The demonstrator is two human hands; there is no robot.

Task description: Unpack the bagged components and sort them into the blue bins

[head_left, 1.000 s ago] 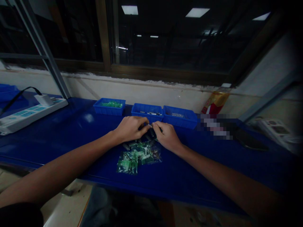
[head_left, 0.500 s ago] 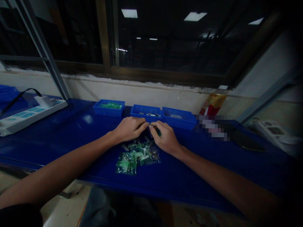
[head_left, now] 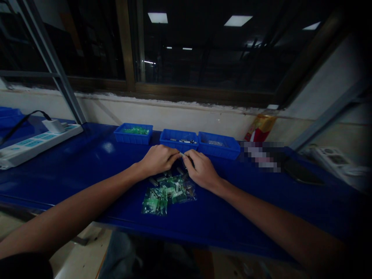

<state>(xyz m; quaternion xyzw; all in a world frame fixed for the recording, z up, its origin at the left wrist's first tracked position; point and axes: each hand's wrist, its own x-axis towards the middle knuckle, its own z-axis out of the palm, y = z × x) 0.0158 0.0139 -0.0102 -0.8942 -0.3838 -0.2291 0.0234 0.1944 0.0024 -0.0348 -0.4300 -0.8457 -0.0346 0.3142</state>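
My left hand [head_left: 159, 159] and my right hand [head_left: 201, 167] meet above the blue table, fingertips almost touching. Between them is a small, pale, slim piece [head_left: 182, 154], pinched by the fingers of both hands; its kind is too small to make out. Just below the hands lie several small clear and green plastic bags [head_left: 155, 201] with small parts inside. A few loose dark metal cylinders [head_left: 153, 181] rest by the bags, partly hidden under my hands.
Three blue bins line the back: one with green bags [head_left: 133, 138], one with metal parts [head_left: 179, 145], one with clear pieces [head_left: 219, 151]. A white power strip [head_left: 40, 143] lies left. A dark phone-like slab [head_left: 303, 172] and a red-yellow packet [head_left: 260, 128] are right.
The fingertips have shifted slightly, and more of the pale slim piece shows between them. Green material seen by my right palm earlier is no longer visible there. The bags and bins stay put.
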